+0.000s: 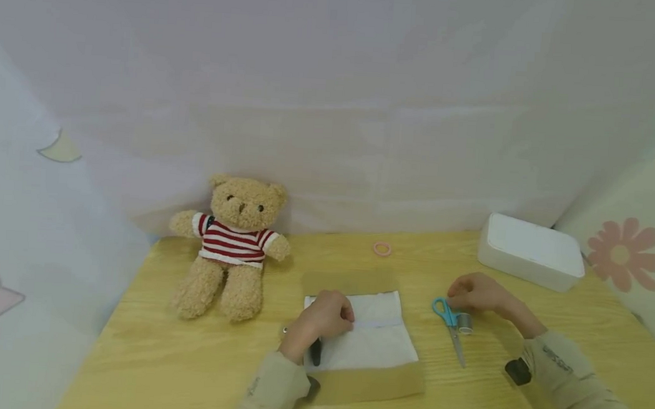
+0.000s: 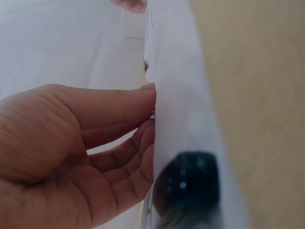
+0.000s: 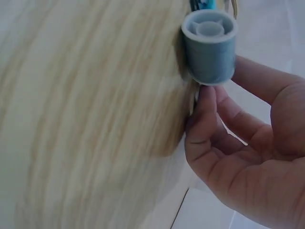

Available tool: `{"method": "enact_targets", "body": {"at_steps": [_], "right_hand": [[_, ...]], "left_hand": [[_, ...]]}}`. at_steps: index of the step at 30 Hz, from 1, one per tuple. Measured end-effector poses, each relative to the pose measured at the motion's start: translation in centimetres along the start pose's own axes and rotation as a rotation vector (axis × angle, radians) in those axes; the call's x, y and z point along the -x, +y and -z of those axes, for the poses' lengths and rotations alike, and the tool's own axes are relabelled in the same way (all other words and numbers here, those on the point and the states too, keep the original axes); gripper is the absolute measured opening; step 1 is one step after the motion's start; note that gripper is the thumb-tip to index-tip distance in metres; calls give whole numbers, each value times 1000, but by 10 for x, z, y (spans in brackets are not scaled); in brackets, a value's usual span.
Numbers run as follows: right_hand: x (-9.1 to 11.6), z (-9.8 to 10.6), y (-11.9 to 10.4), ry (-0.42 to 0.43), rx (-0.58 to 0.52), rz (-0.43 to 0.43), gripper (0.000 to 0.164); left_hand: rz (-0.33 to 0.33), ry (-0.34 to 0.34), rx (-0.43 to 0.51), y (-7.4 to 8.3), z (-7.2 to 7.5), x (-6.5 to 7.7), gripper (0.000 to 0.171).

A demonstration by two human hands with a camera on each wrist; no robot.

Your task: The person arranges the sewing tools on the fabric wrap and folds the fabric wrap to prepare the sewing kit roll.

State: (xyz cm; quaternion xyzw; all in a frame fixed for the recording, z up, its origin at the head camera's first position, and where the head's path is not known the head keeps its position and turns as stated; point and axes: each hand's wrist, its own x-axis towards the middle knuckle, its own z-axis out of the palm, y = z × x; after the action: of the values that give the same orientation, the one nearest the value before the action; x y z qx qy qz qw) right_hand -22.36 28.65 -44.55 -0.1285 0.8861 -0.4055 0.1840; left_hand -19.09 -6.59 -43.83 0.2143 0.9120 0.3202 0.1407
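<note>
My left hand [image 1: 326, 317] rests over a white cloth [image 1: 375, 339], thumb and fingertips pinching it near the left end of a crosswise fold. Close up, the thumb [image 2: 124, 102] and fingers meet at the cloth's surface. A glossy dark object [image 1: 315, 352] lies by that hand, on the cloth's left side. My right hand [image 1: 480, 293] is at the blue-handled scissors [image 1: 450, 321], fingers curled by the handle loops. A grey thread spool [image 1: 465, 323] stands beside the scissors and partly covers the fingertips in the right wrist view; I cannot tell what they hold.
Under the white cloth lies a beige sheet [image 1: 367, 385] on the wooden table [image 1: 182, 364]. A teddy bear [image 1: 231, 249] in a striped top sits at the back left. Behind are a pink ring [image 1: 381, 249] and a white box [image 1: 530, 251], before a pale curtain.
</note>
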Motion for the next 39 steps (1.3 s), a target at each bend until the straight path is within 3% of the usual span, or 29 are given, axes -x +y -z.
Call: {"method": "enact_targets", "body": {"at_steps": [4,11,15,27,39], "right_hand": [[3,3,-2,-28,9,8,25],[-2,4,-2,16,147,20,15],[-3,5,-4,13,136,16,16],[1,16,-18,-62,-176,26,29],[-6,20,-25,31,-265,79,38]], "left_hand": [[-1,2,5,2,2,1,8],[-8,10,2,0,3,1,8],[-13,12,-2,-2,2,0,8],[-7,12,-8,-1,2,-1,10],[9,-2,-4,2,1,1,9]]}}
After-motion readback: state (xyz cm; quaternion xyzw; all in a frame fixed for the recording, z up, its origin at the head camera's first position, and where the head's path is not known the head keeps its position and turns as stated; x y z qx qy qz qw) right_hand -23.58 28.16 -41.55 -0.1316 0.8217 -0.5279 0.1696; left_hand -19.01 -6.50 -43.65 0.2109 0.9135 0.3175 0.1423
